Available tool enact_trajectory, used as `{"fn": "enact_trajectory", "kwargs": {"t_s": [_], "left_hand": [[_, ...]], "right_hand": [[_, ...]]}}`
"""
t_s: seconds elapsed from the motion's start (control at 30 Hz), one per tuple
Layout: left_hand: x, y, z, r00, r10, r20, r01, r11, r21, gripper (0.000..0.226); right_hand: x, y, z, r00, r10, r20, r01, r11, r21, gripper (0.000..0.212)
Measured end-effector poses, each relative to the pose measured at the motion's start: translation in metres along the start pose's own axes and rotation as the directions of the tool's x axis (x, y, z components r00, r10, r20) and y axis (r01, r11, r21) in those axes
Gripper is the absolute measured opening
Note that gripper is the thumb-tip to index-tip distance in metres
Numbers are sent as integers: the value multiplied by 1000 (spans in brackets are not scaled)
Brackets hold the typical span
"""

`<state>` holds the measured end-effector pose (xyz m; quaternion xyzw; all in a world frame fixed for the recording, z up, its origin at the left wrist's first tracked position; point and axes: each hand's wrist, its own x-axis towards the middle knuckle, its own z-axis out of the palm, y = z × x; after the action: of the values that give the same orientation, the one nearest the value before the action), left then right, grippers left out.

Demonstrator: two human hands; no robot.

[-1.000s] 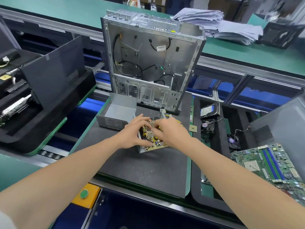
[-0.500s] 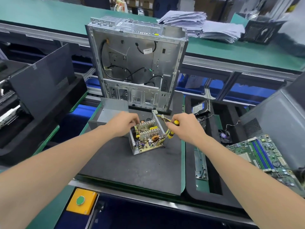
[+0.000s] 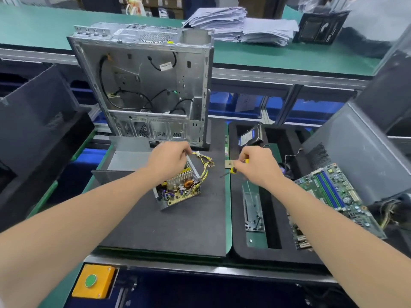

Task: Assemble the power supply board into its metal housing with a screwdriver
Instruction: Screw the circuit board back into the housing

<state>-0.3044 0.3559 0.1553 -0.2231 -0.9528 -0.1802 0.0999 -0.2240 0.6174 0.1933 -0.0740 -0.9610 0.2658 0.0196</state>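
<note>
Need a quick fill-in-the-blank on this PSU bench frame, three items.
1. The right hand holds a ___ with a yellow-and-black handle.
2. The left hand holds the metal housing containing the power supply board, whose wires are mostly ___.
3. The button on the yellow box is ___.
Missing words: screwdriver; yellow; green.

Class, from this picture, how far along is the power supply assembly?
Done: the yellowish circuit board sits inside its open grey metal housing. In hand: left hand holds the housing; right hand grips the yellow-handled screwdriver, away from the board. Left: driving screws.
</note>
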Motion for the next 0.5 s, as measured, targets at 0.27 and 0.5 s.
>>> {"fn": "enact_trajectory", "kwargs": {"t_s": [0.27,0.5], "left_hand": [[7,71,48,968,212,136,-197,974,-114,28],[14,74,62,968,105,228,-99,994,-36,36]], "right_hand": [[-10,83,-4,948,315,35,-308,888,341,22],[-27,69,58,938,307,160,-344,771,536,17]]}}
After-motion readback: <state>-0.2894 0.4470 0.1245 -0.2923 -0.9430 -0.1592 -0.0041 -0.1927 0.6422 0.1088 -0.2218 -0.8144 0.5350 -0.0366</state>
